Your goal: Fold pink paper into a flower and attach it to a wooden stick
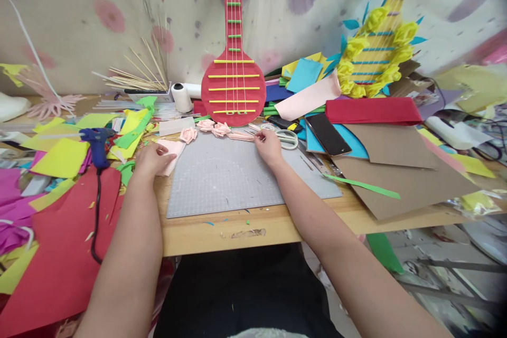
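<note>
Now, pinching pink paper strip [241, 136] with right hand [269, 147] at frame centre; left hand [152, 159] flat, pressing pink paper sheet [171, 155]; keep strip taut.

A red paper guitar [233, 84] leans behind the mat; a blue glue gun [96, 142] lies left.

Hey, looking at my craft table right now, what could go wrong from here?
Your right hand is reaching at the pink paper strip right beside the scissors, so you might nick a finger or knock them. Your left hand presses on pink paper near the paper roses, which could get crushed. The glue gun lies on loose paper scraps; if it is hot, it may scorch them.
</note>
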Demonstrator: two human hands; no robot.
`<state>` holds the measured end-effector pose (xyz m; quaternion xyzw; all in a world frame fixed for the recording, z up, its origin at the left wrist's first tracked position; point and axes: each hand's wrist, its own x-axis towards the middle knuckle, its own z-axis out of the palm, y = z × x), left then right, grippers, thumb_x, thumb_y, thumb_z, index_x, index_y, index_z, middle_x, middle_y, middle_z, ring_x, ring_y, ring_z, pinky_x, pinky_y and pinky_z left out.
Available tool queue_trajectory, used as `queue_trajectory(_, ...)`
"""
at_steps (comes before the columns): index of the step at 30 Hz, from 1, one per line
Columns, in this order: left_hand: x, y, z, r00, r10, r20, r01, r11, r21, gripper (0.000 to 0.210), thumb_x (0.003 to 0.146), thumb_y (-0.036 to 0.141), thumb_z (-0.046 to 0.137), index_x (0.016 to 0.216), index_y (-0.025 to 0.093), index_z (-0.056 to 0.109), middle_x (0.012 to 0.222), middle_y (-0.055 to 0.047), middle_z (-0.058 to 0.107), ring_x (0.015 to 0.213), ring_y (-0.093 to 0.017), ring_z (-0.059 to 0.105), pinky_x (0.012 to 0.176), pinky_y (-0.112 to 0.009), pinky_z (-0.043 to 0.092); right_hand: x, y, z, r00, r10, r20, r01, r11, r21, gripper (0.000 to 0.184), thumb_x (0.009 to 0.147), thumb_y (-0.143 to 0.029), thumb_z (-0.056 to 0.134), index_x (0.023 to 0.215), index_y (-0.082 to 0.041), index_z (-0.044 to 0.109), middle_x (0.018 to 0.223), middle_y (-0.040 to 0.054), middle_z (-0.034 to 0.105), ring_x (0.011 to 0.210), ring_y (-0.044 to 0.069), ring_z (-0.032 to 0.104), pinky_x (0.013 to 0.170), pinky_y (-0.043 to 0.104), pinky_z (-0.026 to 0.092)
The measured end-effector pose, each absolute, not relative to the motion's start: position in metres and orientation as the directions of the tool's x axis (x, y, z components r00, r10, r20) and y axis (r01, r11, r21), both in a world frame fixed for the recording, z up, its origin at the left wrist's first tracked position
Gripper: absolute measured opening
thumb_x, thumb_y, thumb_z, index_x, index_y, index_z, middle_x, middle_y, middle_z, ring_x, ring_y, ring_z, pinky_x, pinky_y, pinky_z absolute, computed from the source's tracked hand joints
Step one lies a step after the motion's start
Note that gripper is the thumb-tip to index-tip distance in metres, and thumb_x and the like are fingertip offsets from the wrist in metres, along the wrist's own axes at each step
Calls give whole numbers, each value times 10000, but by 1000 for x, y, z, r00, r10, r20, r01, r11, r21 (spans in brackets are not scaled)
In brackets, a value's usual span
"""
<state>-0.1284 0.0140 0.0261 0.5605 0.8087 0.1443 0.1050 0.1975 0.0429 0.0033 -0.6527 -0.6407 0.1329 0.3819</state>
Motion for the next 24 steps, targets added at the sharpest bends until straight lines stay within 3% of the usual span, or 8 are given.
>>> queue_trajectory(5,-128,15,23,-386,923,-6,850,358,386,207,662,366,623,780,196,625,809,-52,650,788,-221,597,727,-325,434,193,42,-4,79,942,327,723,172,-669,160,731,-178,469,786,-167,619,815,58,616,780,176,536,745,300,412)
queue_trajectory(11,-130,17,22,-428,903,45,848,384,365,246,683,412,589,762,195,673,769,-78,656,763,-255,589,686,-351,429,192,42,-7,48,944,327,723,193,-663,169,725,-179,462,788,-170,618,799,48,625,729,164,540,706,288,414)
queue_trajectory(14,-123,15,26,-348,935,61,872,299,387,245,682,405,597,787,195,666,756,-63,645,734,-235,586,669,-327,426,191,41,-7,47,943,331,721,197,-664,166,724,-184,462,778,-170,618,798,45,627,716,158,539,692,281,413)
queue_trajectory(16,-116,14,27,-222,969,107,905,164,393,272,658,426,626,806,199,648,800,-55,640,781,-224,584,708,-312,429,192,41,-7,46,944,328,722,195,-663,169,726,-189,461,780,-171,620,799,43,629,715,156,538,689,278,414)
queue_trajectory(19,-102,13,24,-71,983,171,951,15,309,328,633,467,653,812,193,623,909,-91,624,927,-260,551,820,-341,417,191,41,-7,36,946,323,724,198,-661,172,730,-198,463,786,-173,624,798,41,628,717,154,537,694,278,416)
queue_trajectory(24,-77,13,18,-157,961,227,967,103,235,244,730,412,558,799,184,610,960,-140,608,1003,-316,509,837,-405,417,190,42,-9,37,945,326,721,201,-663,170,730,-203,469,790,-172,625,812,44,627,728,155,539,704,281,414)
